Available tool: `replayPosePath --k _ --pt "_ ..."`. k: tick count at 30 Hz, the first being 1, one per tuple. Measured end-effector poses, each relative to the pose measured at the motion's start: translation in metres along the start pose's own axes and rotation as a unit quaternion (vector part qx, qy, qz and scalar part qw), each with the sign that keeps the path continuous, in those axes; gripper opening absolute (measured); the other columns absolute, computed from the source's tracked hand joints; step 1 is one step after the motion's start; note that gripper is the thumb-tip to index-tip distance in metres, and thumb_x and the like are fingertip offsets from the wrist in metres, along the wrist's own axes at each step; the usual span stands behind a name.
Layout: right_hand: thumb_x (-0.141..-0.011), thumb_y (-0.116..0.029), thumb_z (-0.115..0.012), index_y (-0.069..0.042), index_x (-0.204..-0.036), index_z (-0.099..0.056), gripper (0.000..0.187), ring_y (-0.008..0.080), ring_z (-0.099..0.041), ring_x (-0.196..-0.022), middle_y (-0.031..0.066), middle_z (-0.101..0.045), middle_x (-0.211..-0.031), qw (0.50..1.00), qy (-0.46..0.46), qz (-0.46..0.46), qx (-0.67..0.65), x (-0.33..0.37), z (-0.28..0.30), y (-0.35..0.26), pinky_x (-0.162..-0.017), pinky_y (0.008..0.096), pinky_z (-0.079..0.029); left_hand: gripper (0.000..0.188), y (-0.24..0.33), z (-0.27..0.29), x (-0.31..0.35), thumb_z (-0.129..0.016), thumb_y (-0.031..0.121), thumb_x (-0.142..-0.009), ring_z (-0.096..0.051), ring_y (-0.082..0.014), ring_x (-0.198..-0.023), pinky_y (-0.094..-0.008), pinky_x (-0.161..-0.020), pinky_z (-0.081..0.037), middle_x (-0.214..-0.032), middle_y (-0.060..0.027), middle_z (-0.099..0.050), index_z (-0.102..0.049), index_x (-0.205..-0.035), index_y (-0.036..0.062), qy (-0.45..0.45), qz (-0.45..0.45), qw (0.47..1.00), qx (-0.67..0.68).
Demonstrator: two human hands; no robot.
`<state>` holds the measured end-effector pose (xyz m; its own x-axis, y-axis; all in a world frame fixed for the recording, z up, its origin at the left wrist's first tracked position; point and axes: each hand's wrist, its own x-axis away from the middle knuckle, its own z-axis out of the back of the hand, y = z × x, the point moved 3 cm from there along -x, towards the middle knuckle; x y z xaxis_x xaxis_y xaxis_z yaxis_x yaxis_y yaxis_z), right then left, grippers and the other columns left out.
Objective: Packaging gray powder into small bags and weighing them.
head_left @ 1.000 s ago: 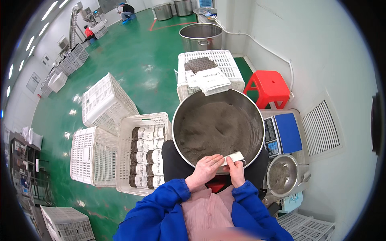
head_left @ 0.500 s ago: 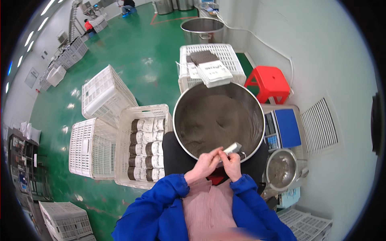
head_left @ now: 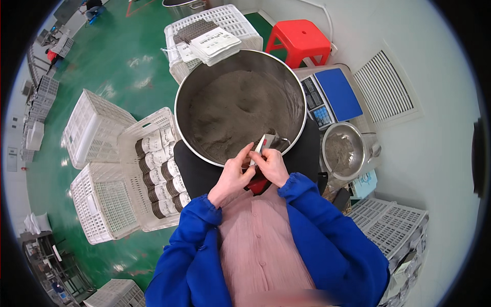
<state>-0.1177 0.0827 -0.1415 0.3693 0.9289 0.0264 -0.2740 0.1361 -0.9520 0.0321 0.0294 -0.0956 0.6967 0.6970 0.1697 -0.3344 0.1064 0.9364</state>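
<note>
Pouch [head_left: 262, 145] is pinched between both hands right over the near rim of the big bowl [head_left: 186, 84]. Left hand [head_left: 232, 176] grips its lower edge, right hand [head_left: 273, 166] has fingers closed on its side, mouth looks open.

My guess at the risks: if the grip slips, the pouch drops into the grey powder [head_left: 235, 110], or powder ends up on the pink apron [head_left: 261, 245] since it's held so close to the edge.

Further out, a crate [head_left: 158, 169] of filled rolls just left of the bowl, a scale [head_left: 330, 94] and a small bowl [head_left: 348, 151] on the right. Beyond that, a stack of flat pouches [head_left: 212, 41] on another crate, a red stool [head_left: 299, 38], green floor [head_left: 102, 56].
</note>
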Motion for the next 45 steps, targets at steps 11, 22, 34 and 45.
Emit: replayPosePath --k 11,22,34,45 --pt "-0.096 -0.033 -0.069 0.006 -0.074 -0.064 0.045 0.0298 -0.063 -0.052 0.0217 -0.059 -0.060 1.000 -0.015 -0.004 0.008 0.006 0.001 -0.013 -0.051 0.0410 -0.044 0.048 -0.019 -0.019 -0.004 -0.058 0.007 -0.094 -0.070 -0.0315 -0.071 -0.0394 -0.067 -0.053 -0.083 -0.0241 -0.070 -0.052 -0.141 -0.0025 0.112 -0.025 0.993 0.007" --pt "-0.101 -0.026 -0.061 0.004 -0.081 -0.068 0.037 0.0191 -0.061 -0.055 0.0189 -0.061 -0.062 0.985 -0.104 -0.053 -0.127 0.000 0.001 0.028 -0.054 0.0371 -0.046 0.045 -0.061 -0.025 -0.028 -0.050 0.030 -0.105 -0.070 -0.0220 -0.073 -0.0399 -0.066 -0.052 -0.075 -0.0231 -0.069 -0.068 -0.097 -0.0099 -0.030 0.051 0.997 0.055" --pt "-0.087 -0.020 -0.067 -0.003 -0.067 -0.061 0.027 0.0385 -0.067 -0.063 0.0167 -0.065 -0.065 0.944 0.089 0.127 0.291 0.006 0.010 -0.004 -0.058 0.0494 -0.052 0.019 -0.033 -0.020 -0.058 -0.066 0.019 -0.083 -0.070 -0.0357 -0.060 -0.0477 -0.056 -0.055 -0.065 -0.0184 -0.068 -0.068 -0.068 0.0059 0.208 -0.050 0.898 -0.385" --pt "-0.082 -0.002 -0.063 -0.011 -0.119 -0.063 0.038 0.0400 -0.071 -0.077 0.0186 -0.071 -0.081 0.954 0.102 0.152 0.238 -0.022 0.045 -0.033 -0.067 0.0499 -0.053 0.041 -0.005 -0.012 -0.053 -0.069 0.006 -0.074 -0.071 -0.0350 -0.094 -0.0455 -0.081 -0.056 -0.104 -0.0173 -0.072 -0.069 -0.115 0.0062 0.206 -0.088 0.908 -0.355"
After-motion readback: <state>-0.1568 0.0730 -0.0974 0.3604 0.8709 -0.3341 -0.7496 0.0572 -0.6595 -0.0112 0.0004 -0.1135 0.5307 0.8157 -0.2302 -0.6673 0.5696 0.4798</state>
